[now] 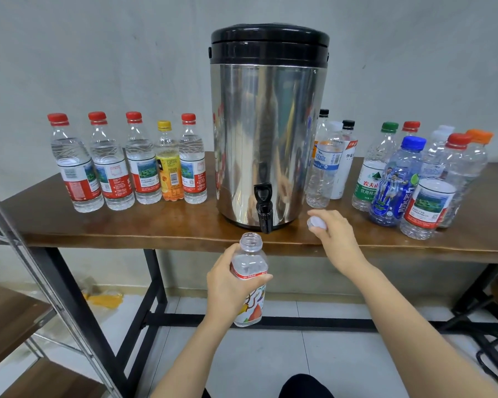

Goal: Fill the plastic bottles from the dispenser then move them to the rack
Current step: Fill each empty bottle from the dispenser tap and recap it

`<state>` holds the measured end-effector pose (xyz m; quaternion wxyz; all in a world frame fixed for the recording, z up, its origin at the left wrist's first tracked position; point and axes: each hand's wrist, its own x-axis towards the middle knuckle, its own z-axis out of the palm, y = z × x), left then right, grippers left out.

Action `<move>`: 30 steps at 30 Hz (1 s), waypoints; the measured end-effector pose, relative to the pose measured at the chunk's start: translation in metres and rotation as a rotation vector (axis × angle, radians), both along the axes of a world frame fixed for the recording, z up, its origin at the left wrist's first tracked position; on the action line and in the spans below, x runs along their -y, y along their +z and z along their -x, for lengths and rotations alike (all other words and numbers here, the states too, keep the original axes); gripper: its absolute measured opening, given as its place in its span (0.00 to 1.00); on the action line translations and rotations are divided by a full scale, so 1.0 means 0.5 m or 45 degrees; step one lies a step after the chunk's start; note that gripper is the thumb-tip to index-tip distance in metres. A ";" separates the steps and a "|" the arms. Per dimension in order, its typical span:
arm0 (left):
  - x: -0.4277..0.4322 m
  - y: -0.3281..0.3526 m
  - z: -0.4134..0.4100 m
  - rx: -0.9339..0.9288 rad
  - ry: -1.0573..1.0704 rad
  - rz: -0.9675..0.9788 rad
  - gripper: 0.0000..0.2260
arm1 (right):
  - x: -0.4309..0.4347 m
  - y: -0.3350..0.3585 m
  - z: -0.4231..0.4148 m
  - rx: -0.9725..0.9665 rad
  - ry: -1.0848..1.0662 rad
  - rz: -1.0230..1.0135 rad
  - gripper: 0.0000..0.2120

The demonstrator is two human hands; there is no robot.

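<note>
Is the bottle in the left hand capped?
No: the bottle gripped by the left hand has an open neck; the right hand holds a white cap.

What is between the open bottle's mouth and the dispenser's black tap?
Nothing. The head view shows a bare gap between the tap and the mouth of the open bottle.

Two bare forearms in shot, uncovered right down to the frame's bottom edge, ending in the bare left hand (230,285) and bare right hand (335,237). Between them, low down, a rounded patch of plain black clothing (305,386), cropped by the frame.
</note>
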<state>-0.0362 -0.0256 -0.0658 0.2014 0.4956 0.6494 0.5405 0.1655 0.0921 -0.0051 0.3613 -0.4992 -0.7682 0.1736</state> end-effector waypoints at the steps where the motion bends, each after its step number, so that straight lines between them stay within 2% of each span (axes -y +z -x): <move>1: 0.007 0.008 0.004 0.008 -0.001 -0.009 0.29 | 0.017 0.018 0.007 -0.085 0.044 -0.087 0.15; 3: 0.021 0.029 0.012 0.034 -0.001 -0.030 0.29 | 0.057 0.069 0.026 -0.261 0.166 -0.206 0.15; 6: 0.038 0.061 0.023 0.074 0.002 -0.072 0.30 | 0.122 0.157 0.062 -0.411 0.448 -0.175 0.18; 8: 0.048 0.076 0.031 0.070 0.009 -0.101 0.32 | 0.150 0.198 0.086 -0.340 0.636 -0.115 0.20; 12: 0.070 0.092 0.046 0.023 -0.007 -0.143 0.35 | 0.162 0.226 0.135 0.047 0.860 -0.051 0.19; 18: 0.099 0.098 0.071 -0.024 0.006 -0.144 0.35 | 0.166 0.235 0.183 0.273 0.965 0.016 0.18; 30: 0.115 0.093 0.104 -0.068 0.014 -0.135 0.33 | 0.175 0.241 0.231 0.408 0.962 0.069 0.16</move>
